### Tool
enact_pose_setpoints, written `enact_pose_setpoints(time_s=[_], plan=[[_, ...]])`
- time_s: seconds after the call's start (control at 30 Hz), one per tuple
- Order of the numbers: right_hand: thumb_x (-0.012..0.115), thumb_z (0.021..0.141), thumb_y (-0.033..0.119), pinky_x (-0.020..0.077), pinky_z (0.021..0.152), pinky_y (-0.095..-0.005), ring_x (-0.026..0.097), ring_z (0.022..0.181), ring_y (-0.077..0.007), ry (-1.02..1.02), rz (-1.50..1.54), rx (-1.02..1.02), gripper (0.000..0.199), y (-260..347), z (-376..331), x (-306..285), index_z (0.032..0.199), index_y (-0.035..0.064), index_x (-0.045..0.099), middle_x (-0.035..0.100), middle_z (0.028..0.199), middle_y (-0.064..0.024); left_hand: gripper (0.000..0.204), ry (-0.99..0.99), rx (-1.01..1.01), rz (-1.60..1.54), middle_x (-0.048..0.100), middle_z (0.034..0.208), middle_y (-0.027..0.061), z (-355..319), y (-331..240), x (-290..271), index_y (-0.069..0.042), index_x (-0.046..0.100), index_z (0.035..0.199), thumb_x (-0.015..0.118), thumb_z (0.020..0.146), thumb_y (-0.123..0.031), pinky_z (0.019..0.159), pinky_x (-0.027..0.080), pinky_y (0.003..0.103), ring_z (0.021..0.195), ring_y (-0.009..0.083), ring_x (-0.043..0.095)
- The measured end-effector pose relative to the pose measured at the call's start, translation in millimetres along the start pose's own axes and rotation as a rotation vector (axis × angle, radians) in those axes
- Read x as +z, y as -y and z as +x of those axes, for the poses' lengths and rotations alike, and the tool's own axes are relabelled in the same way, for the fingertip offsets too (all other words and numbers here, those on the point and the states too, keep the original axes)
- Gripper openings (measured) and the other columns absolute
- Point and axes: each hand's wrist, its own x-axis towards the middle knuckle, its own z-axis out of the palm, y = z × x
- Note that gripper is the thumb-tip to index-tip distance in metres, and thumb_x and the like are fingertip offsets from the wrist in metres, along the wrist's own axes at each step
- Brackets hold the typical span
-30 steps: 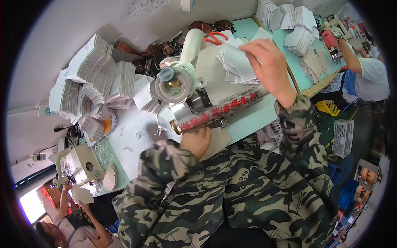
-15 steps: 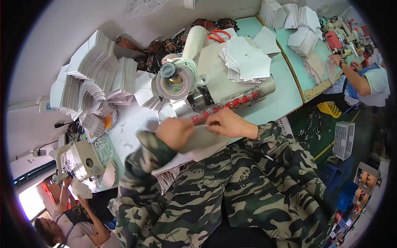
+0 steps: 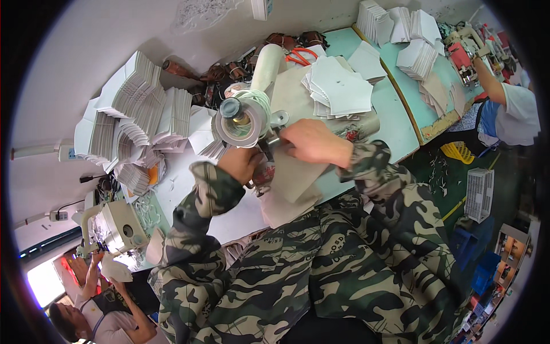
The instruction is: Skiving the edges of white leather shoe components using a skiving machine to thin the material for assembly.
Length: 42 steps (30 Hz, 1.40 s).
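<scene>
A beige sheet piece (image 3: 293, 176) lies under a bench machine's head (image 3: 269, 148), its lower part hanging toward my lap over another pale pinkish piece (image 3: 289, 207). My right hand (image 3: 316, 142) is closed on the sheet's upper edge, right beside the metal head. On the other side of the head, my left hand (image 3: 239, 164) has its fingers curled; the machine and the hand itself hide what they grip. A ring-shaped holder (image 3: 252, 135) with a pale cord coil and a dark knob stands above the hands.
Stacks of white cut pieces (image 3: 129, 86) stand at the left, and a loose pile (image 3: 338, 86) lies behind my right hand. Orange-handled scissors (image 3: 301, 55) rest at the back. Co-workers sit at machines on both sides. A grey crate (image 3: 479, 195) stands on the floor at right.
Both hands have moved up to the machine's head with the beige sheet, which now lies under it. The left hand has gone left of the head. The right co-worker's arm has reached farther forward.
</scene>
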Motion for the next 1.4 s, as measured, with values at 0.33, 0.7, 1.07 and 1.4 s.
enact_pose_setpoints(time_s=[0.33, 0.7, 1.07, 1.4], plan=[[0.063, 0.083, 0.012, 0.0505, 0.062, -0.0254, 0.066, 0.068, -0.0132, 0.48, 0.846, 0.232, 0.014, 20.9, -31.5, 22.9, 0.083, -0.0028, 0.066, 0.068, 0.072, -0.007, 0.022, 0.491, -0.113, -0.475, 0.063, 0.077, -0.0017, 1.2, 52.6, -16.3, -0.001, 0.066, 0.09, 0.056, 0.091, -0.021, 0.067, 0.045, 0.025, 0.069, 0.0066, 0.054], [0.067, 0.072, 0.019, 0.0495, 0.077, -0.0435, 0.062, 0.086, -0.0329, -0.092, 0.138, 0.044, 0.041, -19.9, -8.6, -5.6, 0.11, 0.0052, 0.062, 0.066, 0.092, -0.0129, 0.03, -0.01, 0.033, 0.127, 0.065, 0.099, 0.0209, 15.5, 3.0, -11.1, -0.003, 0.062, 0.108, 0.061, 0.081, -0.017, 0.084, 0.048, 0.043, 0.096, 0.0399, 0.06], [0.074, 0.074, 0.017, 0.049, 0.072, -0.0366, 0.061, 0.082, -0.0297, -0.551, 0.079, 0.0, 0.031, -30.0, -67.2, -27.3, 0.1, 0.0042, 0.064, 0.064, 0.089, -0.0121, 0.035, -0.23, 0.385, 0.771, 0.054, 0.086, 0.0074, -51.6, -1.3, 143.5, 0.0, 0.06, 0.108, 0.054, 0.078, -0.017, 0.067, 0.041, 0.036, 0.082, 0.0225, 0.053], [0.071, 0.08, 0.026, 0.0502, 0.074, -0.0408, 0.065, 0.085, -0.0318, 0.077, 0.383, -0.02, 0.039, -6.9, -85.4, 68.0, 0.108, 0.0013, 0.063, 0.067, 0.092, -0.0148, 0.02, -0.196, 0.319, 0.632, 0.058, 0.09, 0.0087, -48.3, -6.9, 134.4, -0.006, 0.057, 0.095, 0.055, 0.077, -0.015, 0.069, 0.043, 0.036, 0.083, 0.0251, 0.057]])
